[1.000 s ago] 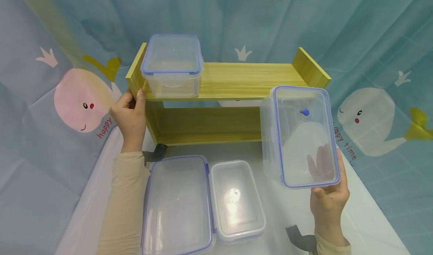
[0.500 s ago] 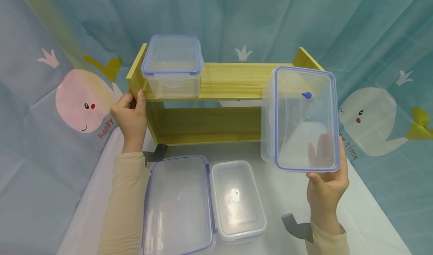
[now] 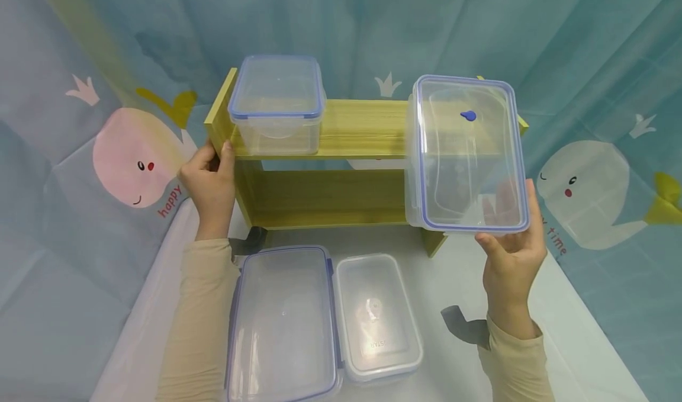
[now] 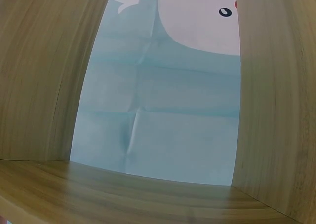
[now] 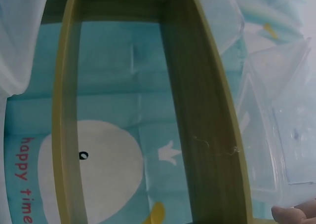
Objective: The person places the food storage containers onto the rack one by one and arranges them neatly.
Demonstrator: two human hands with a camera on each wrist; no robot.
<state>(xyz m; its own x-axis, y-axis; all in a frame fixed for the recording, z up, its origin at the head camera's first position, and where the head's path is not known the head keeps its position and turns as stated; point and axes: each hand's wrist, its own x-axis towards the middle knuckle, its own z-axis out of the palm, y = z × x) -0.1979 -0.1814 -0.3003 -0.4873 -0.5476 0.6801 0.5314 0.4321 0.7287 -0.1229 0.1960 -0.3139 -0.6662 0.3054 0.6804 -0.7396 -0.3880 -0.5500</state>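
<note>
My left hand [image 3: 210,183] grips the left side panel of a two-tier wooden shelf [image 3: 367,129], thumb at its front edge; the curled fingers are partly hidden. My right hand [image 3: 514,266] holds a large clear food container [image 3: 469,165] with a blue-rimmed lid and blue valve, thumb at the lower edge and fingers behind the side. It hangs before the shelf's right end, lid facing me and hiding the right panel. In the right wrist view, the same container [image 5: 276,125] and a fingertip [image 5: 289,215] show at the right edge. The left wrist view shows only shelf boards [image 4: 276,105] and curtain.
A square lidded container [image 3: 277,103] stands on the upper board at the left. On the white table [image 3: 442,366] lie a wide blue-rimmed container [image 3: 285,325] and a narrower white-rimmed one [image 3: 378,316], side by side. A printed curtain [image 3: 351,29] hangs behind the shelf.
My right hand has raised the large container from below the upper board up to that board's height. My left hand keeps its grip on the shelf panel.
</note>
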